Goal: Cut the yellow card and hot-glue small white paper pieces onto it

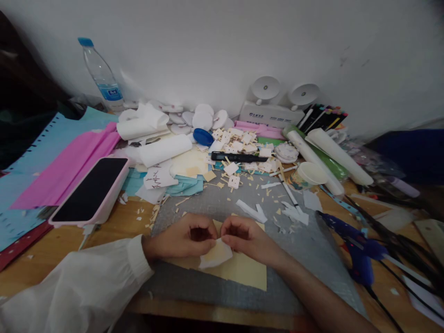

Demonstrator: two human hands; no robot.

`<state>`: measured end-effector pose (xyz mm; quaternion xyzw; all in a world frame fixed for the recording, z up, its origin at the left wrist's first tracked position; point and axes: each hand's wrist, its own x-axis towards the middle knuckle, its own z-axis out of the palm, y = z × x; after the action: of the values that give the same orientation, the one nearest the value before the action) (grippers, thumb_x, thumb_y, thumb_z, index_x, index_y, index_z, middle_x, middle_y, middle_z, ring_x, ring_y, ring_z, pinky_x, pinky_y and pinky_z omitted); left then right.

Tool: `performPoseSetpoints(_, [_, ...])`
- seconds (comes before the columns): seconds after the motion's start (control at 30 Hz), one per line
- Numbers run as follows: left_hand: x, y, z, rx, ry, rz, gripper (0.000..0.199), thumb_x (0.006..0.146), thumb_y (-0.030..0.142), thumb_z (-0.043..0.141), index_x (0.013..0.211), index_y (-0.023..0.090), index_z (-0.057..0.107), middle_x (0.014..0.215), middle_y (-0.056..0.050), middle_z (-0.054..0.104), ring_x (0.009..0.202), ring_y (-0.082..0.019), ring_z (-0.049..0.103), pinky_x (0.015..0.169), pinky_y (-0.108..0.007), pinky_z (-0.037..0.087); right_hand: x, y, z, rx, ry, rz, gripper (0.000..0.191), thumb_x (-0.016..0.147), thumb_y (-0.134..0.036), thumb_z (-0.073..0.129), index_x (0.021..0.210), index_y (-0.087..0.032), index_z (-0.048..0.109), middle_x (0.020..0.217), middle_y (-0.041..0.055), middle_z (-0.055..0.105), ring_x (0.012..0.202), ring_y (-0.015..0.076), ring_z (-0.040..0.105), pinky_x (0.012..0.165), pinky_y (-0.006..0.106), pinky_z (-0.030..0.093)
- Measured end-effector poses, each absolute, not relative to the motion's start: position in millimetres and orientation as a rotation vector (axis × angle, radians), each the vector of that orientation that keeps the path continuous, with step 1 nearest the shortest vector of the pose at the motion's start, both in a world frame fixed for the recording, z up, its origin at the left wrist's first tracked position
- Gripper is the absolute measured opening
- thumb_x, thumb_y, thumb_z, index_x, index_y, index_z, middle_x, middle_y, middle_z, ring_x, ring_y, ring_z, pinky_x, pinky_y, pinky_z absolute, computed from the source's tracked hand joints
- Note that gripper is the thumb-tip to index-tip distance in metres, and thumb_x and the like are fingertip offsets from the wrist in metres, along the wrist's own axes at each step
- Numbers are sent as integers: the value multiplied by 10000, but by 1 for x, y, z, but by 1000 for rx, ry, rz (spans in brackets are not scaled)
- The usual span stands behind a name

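Note:
A small white piece of paper [218, 255] is pinched between my two hands, low over a yellow sheet [248, 272] that lies on the grey mat. My left hand [189, 235] has its thumb and fingertips closed on the paper's upper left edge. Opposite it, the fingertips of my right hand [248, 237] grip the upper right edge, nearly touching the left ones. The lower part of the white paper hangs free, with a yellowish tint in its middle. Both hands hide part of the yellow sheet.
Paper scraps [252, 211] litter the grey mat [294, 286]. Several small cream cut-outs [231, 169] and a black pen [239, 157] lie behind. A phone [92, 189] is on the left; a blue glue gun [357, 245] with cords is on the right, near a paper cup [310, 175].

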<state>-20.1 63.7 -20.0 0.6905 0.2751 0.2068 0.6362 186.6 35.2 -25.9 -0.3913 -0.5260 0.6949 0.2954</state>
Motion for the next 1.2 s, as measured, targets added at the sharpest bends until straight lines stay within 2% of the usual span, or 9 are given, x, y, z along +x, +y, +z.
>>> performPoseSetpoints(0.2, [-20,64,-19,1558,617,465,145,824,267,595,764,134,599,707,3,548,635,-98,470,578,-194,385,186,38,-26,-1052,-1238,1870,128,800,-297,600,777,-171,603,626,-39,548,517,73,466,507,216,344])
performPoseSetpoints(0.3, [-20,65,-18,1558,639,441,165,820,287,596,755,135,591,699,5,527,638,-103,456,572,-197,372,186,40,-29,-1080,-1116,1833,151,823,-293,559,738,-174,594,607,-26,576,495,72,460,477,211,322])
performPoseSetpoints(0.57, [-20,65,-20,1559,654,395,191,829,302,587,760,124,578,678,9,508,615,-97,427,554,-197,349,186,42,-30,-1124,-977,1814,210,820,-313,552,659,-183,523,557,-44,524,471,67,438,434,200,272])
performPoseSetpoints(0.8, [-20,65,-19,1565,646,388,185,832,294,590,759,124,581,676,11,505,612,-94,420,547,-191,345,183,41,-29,-1166,-987,1789,269,807,-429,608,726,-180,546,601,-48,514,473,62,438,437,206,275])
performPoseSetpoints(1.2, [-20,65,-23,1560,654,403,186,823,314,618,823,132,656,721,-13,596,637,-109,507,582,-199,407,183,41,-31,-1181,-1017,1788,221,799,-406,591,810,-189,548,642,-53,510,478,58,432,434,205,274])
